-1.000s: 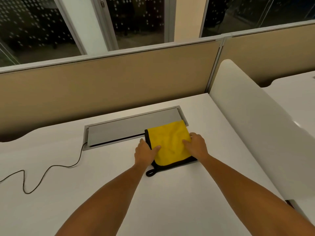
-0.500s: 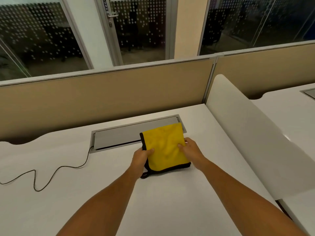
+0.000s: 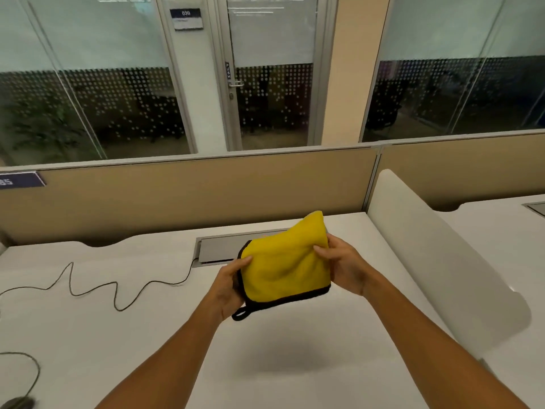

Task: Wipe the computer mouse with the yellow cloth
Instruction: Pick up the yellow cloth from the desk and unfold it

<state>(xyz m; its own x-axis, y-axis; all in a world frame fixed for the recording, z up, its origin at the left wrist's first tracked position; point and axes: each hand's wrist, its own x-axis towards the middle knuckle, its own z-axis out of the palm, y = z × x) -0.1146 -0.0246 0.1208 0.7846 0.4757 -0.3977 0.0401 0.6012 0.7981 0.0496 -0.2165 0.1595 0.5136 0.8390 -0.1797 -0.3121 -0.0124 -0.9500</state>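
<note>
1. Holding the yellow cloth (image 3: 287, 265) clear of the desk (image 3: 295, 364) with both hands: its shadow falls on the white top below it, so it is lifted, not resting.
2. Grip, left hand (image 3: 228, 286): your thumb lies on the yellow face and your fingers curl under the black-trimmed left edge, pinching the cloth. The black hanging loop dangles just below this hand.
3. Grip, right hand (image 3: 343, 268): your thumb and fingers pinch the cloth's right edge, near its upper fold. The cloth looks folded over, yellow side toward you.
4. Landmark: the grey cable hatch (image 3: 219, 249) set into the desk. The cloth hangs just in front of the hatch and overlaps its right end in view.
5. Computer mouse (image 3: 17, 403): only a dark, blurred shape shows, well to the left of the hatch and far nearer you, at the bottom-left corner. Its cable (image 3: 97, 286) snakes across the desk to the hatch.
6. Progress, as a judgement: the cloth is in hand, so pickup is done. Cloth and mouse are well apart; no wiping contact shows.
7. Left to do: bring the cloth across to the mouse and wipe it. One hand may need freeing to steady the mouse.
</note>
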